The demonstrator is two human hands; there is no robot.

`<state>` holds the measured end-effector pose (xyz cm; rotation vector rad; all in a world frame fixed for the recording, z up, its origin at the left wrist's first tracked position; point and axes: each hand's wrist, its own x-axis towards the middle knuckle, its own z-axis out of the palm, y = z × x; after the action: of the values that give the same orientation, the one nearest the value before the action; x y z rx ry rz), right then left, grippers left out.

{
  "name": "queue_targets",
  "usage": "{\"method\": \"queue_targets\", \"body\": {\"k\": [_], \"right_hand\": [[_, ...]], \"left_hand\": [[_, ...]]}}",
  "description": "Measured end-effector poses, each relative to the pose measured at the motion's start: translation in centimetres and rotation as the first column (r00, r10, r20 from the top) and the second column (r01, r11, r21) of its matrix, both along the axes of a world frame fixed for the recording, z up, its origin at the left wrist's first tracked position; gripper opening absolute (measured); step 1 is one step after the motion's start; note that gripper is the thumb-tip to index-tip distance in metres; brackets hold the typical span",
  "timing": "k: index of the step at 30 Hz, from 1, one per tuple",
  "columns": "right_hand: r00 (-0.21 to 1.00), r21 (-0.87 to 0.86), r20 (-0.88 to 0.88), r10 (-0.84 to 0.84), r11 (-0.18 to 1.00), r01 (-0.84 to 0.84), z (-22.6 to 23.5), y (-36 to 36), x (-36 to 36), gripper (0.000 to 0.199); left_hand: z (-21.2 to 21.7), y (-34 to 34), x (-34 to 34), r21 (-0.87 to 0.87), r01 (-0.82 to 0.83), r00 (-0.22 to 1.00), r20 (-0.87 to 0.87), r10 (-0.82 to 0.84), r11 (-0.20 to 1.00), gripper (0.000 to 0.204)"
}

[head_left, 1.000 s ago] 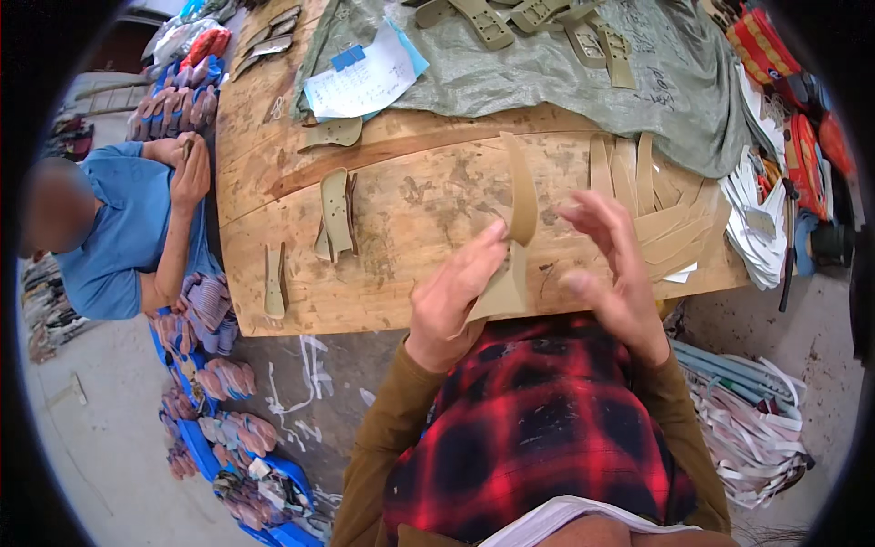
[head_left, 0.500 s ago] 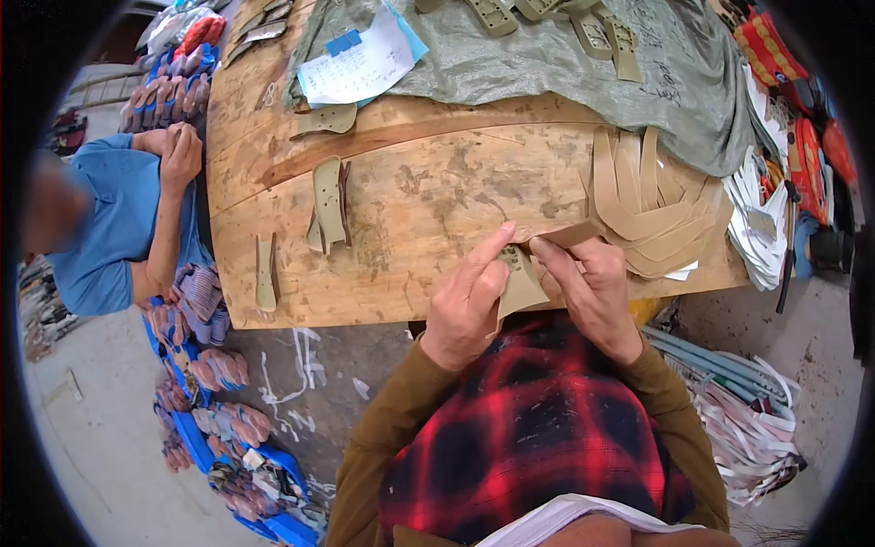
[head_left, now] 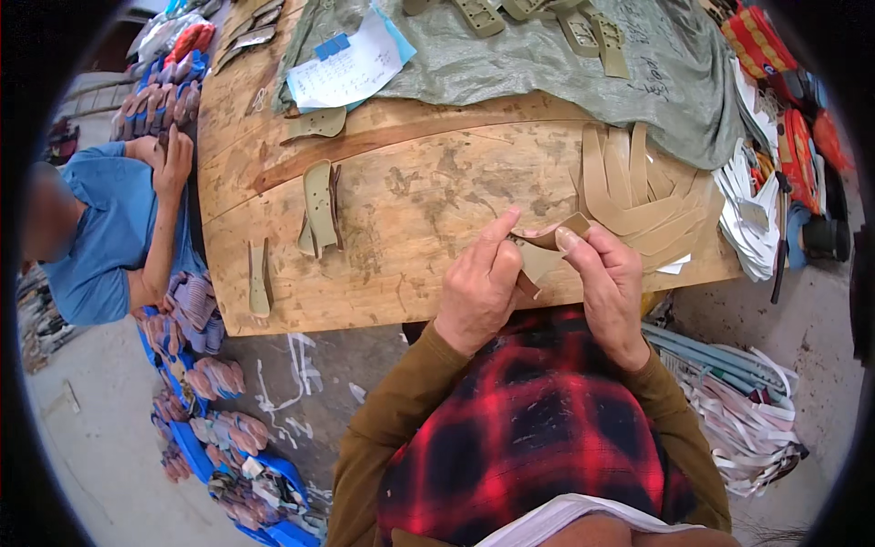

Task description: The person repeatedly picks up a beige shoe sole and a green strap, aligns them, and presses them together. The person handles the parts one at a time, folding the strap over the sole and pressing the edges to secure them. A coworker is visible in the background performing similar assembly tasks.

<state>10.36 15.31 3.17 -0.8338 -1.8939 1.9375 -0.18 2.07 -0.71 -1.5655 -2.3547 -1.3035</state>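
Close to the table's front edge, both hands hold one curved olive piece (head_left: 541, 261) with a tan-brown strip (head_left: 574, 224) bent along its upper side. My left hand (head_left: 478, 290) is closed around the piece's left end, its index finger stretched along the top. The strip's raised right end is pinched between thumb and fingers of my right hand (head_left: 609, 281). A small brown end hangs below the olive piece. To the left on the table are similar olive pieces with small holes and brown edges, one large (head_left: 320, 208), one narrow (head_left: 260, 278).
Right of my hands lies a pile of tan strips (head_left: 656, 205). A green sheet (head_left: 474, 77) at the back bears olive pieces and a written paper (head_left: 351, 68). At the left a co-worker in a blue shirt (head_left: 114, 223) sits near bundles (head_left: 219, 374) on the floor.
The olive piece has turned in my hands, and a brown end now shows underneath. My right thumb has moved up and right along the strip. The whole view has shifted slightly.
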Motion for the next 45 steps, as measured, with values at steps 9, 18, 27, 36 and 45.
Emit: {"method": "queue_targets", "body": {"k": [9,18,27,36,45], "right_hand": [[0.978,-0.174,-0.178,-0.111,0.981,0.079,3.1,1.0,0.6,0.035],[0.93,-0.225,-0.132,0.342,0.904,-0.364,-1.9,3.1,-0.6,0.014],[0.956,-0.052,-0.193,-0.221,0.975,0.215,-0.8,7.9,0.6,0.012],[0.985,0.894,0.168,0.041,0.415,-0.17,-3.0,9.5,4.0,0.017],[0.735,0.353,0.365,0.571,0.646,-0.677,4.2,9.9,-0.4,0.015]], "left_hand": [[-1.5,-0.2,-0.4,-0.12,-0.025,1.0,0.003,0.026,0.992,0.029],[2.3,-0.9,0.3,-0.039,0.202,0.539,0.839,-0.077,0.979,0.024],[2.7,-3.3,-1.8,-0.408,0.013,0.769,0.588,0.251,0.913,0.031],[2.7,-5.1,-7.8,-0.027,-0.383,0.916,0.113,0.384,0.923,0.034],[-0.5,4.3,1.5,0.249,0.006,-0.083,0.965,-0.247,0.969,0.023]]}}
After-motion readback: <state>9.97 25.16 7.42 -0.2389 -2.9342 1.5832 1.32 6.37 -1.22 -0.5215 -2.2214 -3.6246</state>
